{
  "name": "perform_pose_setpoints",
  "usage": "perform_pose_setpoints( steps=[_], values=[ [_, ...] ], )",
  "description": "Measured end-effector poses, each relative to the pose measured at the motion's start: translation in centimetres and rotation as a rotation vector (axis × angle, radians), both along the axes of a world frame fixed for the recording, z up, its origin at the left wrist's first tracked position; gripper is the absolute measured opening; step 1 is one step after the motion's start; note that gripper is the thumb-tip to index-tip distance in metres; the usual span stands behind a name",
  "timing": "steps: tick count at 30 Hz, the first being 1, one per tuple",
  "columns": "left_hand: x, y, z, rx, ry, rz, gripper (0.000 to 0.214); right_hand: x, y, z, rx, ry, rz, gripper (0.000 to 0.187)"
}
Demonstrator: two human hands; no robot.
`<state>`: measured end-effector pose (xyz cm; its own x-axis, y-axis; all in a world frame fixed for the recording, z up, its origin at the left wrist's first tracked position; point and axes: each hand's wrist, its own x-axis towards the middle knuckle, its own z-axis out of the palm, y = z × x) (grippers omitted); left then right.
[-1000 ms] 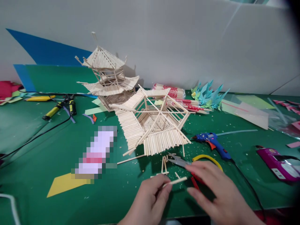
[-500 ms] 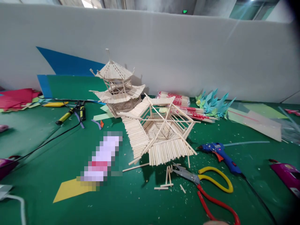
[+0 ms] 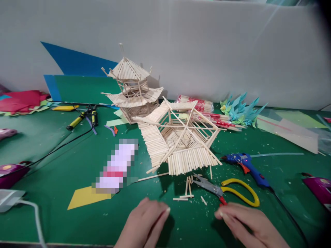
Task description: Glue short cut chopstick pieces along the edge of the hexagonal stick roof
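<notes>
My left hand rests at the table's near edge, its fingers pressed together; anything inside them is hidden. My right hand lies to its right with the fingers stretched out flat toward the left. Its fingertips are at the red handle of the yellow-and-red scissors. Several short loose sticks lie just beyond both hands. Behind them sits a hexagonal roof frame of wooden sticks, and further back a two-tiered stick pagoda.
A blue glue gun with its black cord lies right of the scissors. Yellow-handled pliers, a yellow paper piece, packs of chopsticks, teal paper cranes and pink devices are spread over the green mat.
Both hands dropped out of view half a second ago and are back at the near edge. The stick my left hand pinched a second ago no longer shows.
</notes>
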<state>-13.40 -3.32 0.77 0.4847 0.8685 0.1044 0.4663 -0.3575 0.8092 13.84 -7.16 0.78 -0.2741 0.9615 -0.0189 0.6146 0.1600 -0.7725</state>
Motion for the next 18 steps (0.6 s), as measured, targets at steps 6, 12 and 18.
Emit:
perform_pose_setpoints(
  steps=[6,12,18],
  values=[
    [3.0,2.5,-4.7,0.348,0.374,0.106,0.022,-3.8,2.6,-0.7,-0.181,0.221,-0.178,0.024],
    [3.2,3.3,-5.3,0.344,0.368,0.171,0.021,-5.9,3.3,-1.6,-0.369,0.584,-0.302,0.024],
    [4.4,1.3,-2.0,0.166,0.03,0.175,0.019,-6.9,3.2,-1.5,-0.378,0.647,-0.278,0.023]
  ],
)
